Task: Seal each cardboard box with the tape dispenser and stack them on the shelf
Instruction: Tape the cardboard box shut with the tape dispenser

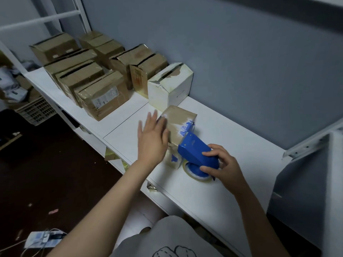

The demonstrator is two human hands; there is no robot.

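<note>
A small brown cardboard box (181, 125) with blue and white print lies on the white shelf top (222, 182) in front of me. My left hand (153, 139) lies flat against its left side, fingers straight and blurred. My right hand (223, 167) grips the blue tape dispenser (194, 151), whose front end sits on the near end of the box. Its roll of clear tape (196, 176) rests just above the shelf top.
A torn white box (170, 86) stands just behind the small box. Several brown boxes (100, 93) crowd the left part of the shelf top against the grey wall. A metal frame (311, 143) rises at the right. A plastic crate (35, 110) sits on the dark floor.
</note>
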